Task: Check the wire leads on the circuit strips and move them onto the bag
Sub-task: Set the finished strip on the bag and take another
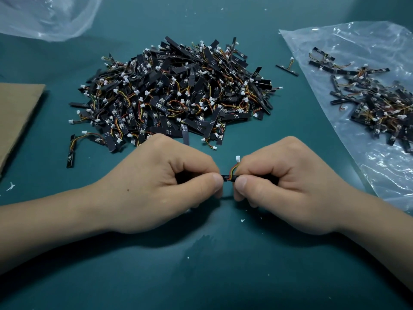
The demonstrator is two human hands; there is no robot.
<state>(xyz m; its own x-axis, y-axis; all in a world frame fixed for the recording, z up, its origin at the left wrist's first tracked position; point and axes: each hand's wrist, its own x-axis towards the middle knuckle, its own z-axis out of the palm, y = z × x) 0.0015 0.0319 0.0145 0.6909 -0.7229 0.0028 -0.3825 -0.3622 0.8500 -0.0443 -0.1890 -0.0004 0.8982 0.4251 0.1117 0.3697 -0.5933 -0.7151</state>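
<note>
Teal mat (212, 276), white scraps (242, 220); cardboard (15, 113) left, bag (357, 41) right.

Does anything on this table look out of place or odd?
One circuit strip lies alone on the table, between the big pile and the bag, just off the bag's edge. It belongs to neither group.

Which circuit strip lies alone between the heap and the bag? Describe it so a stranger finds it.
Start at the big heap of black circuit strips mid-table, then look right toward the clear plastic bag. In the gap lies one thin black strip with a short orange-yellow wire lead ending in a white plug. Unlike its neighbours, it lies singly on teal table, outside both piles.
</note>
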